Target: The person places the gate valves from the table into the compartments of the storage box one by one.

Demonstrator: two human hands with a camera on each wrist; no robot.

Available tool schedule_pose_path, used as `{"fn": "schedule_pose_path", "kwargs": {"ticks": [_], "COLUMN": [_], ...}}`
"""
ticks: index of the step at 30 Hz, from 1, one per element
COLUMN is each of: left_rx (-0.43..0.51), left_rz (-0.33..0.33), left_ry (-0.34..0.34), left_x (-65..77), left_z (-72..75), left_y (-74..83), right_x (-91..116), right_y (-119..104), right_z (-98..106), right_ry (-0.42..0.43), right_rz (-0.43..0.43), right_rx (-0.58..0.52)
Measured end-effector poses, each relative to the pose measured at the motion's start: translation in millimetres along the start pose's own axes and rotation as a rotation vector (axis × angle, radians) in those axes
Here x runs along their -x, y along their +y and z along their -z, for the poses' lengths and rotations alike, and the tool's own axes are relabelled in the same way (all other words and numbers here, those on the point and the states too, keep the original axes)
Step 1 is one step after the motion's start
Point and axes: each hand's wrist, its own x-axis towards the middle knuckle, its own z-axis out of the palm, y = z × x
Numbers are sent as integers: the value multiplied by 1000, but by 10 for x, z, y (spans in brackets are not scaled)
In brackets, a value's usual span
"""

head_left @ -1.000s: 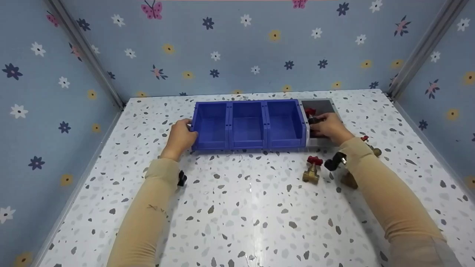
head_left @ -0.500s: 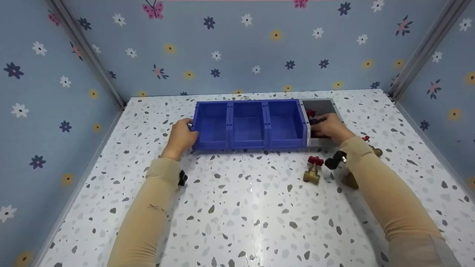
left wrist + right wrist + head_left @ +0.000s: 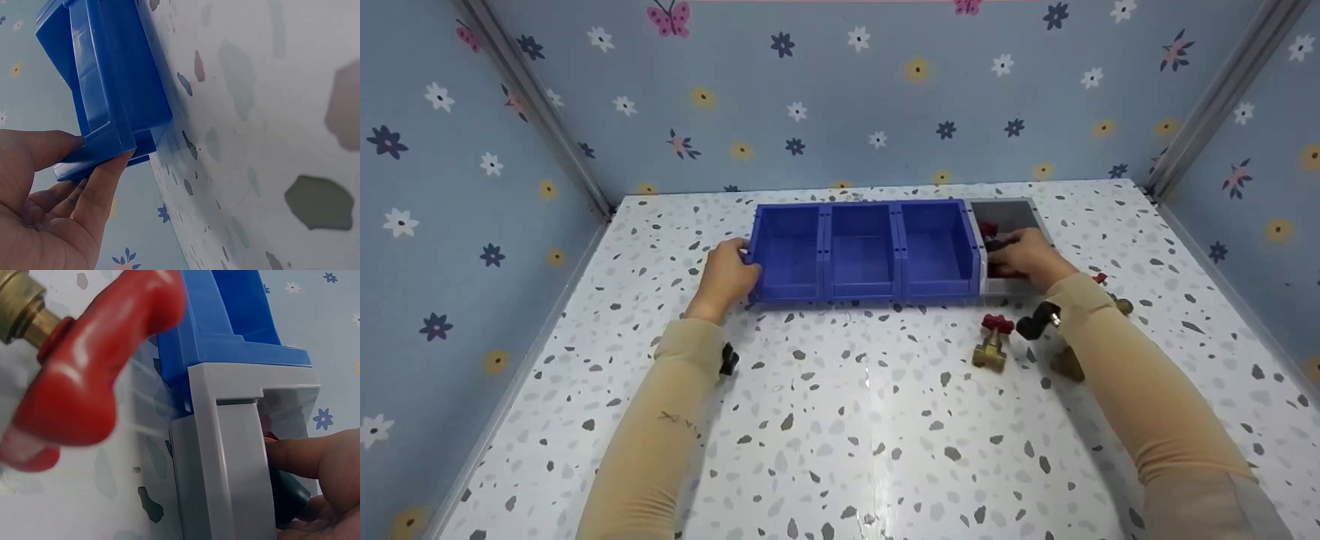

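Speckled table (image 3: 810, 450): carries the row of bins toward its far side, with loose fittings nearer the person.
Blue bins (image 3: 861, 289): three side by side; the row is best kept from sliding while the right hand works.
Grey bin (image 3: 1006, 286): at the right end of the row, just beside the blue; the dark piece is inside it.
Right hand (image 3: 1031, 259): reaches into the grey bin, thumb and fingers apparently curled on the dark piece, though the bin wall hides the tips. Good handling would mean a wrist clear of the front wall and no scraping.
Left hand (image 3: 725, 276): pinches the outer edge of the nearest blue bin; a still, light hold should serve, since a tug could shift the row. The left wrist view shows fingers below the edge, which the head view hides.
Brass valve (image 3: 990, 352): lies in front of the grey bin, red handwheel toward it; the sleeve should avoid it.
Brass fitting (image 3: 1067, 365): partly covered by the right sleeve (image 3: 1140, 397) in the head view.
Dark piece (image 3: 288, 496): the right wrist view shows its blunt end by the fingers; from the head, the hand covers much of it.
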Motion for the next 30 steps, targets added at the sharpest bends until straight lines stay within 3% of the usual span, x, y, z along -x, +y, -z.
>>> {"fn": "schedule_pose_path", "kwargs": {"ticks": [15, 30], "left_rx": [5, -13], "left_rz": [2, -12], "left_ry": [4, 0], "left_x": [2, -1], "left_z": [-8, -8], "left_y": [2, 7], "right_x": [91, 206], "right_y": [-5, -60], "right_z": [59, 125], "right_ry": [-45, -39], "right_rz": [41, -12], "right_rx": [-31, 16]}}
